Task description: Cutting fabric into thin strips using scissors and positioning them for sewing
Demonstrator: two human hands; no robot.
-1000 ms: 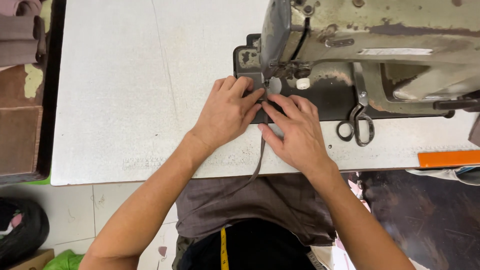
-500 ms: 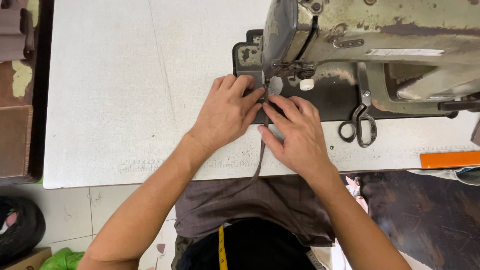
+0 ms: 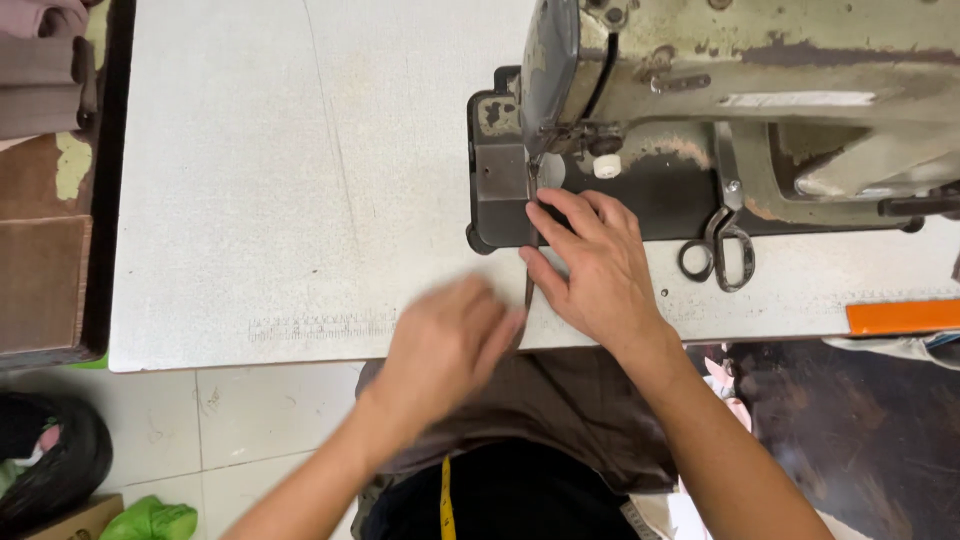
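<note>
A person sits at a white bench (image 3: 300, 180) with an old, paint-chipped industrial sewing machine (image 3: 740, 90) on its right half. A narrow dark strip of fabric (image 3: 529, 285) runs from under the machine's presser foot (image 3: 533, 175) straight toward the bench's near edge and drops into the lap, where more brownish-grey cloth (image 3: 540, 400) lies bunched.

The right hand (image 3: 595, 270) lies flat on the dark machine bed, palm down. Its fingers (image 3: 560, 205) are spread and stretched forward, the index tip pressing the strip just in front of the presser foot, the thumb alongside the strip nearer the body. It pins the strip down rather than gripping it.

The left hand (image 3: 445, 345) is blurred by motion at the near edge of the bench, just left of the strip. Its fingers look loosely curled and point toward the strip, close to or touching it; the blur hides whether they hold anything.

A pair of scissors (image 3: 722, 250) hangs from the machine, handles resting on the bench to the right of the right hand. An orange strip (image 3: 900, 316) lies at the bench's right front edge. A yellow measuring tape (image 3: 446, 500) hangs down the person's front. Folded brown fabric pieces (image 3: 40, 280) sit on a surface to the left of the bench, and a black bag (image 3: 55, 465) and something green (image 3: 150, 520) rest on the tiled floor (image 3: 250, 420).
</note>
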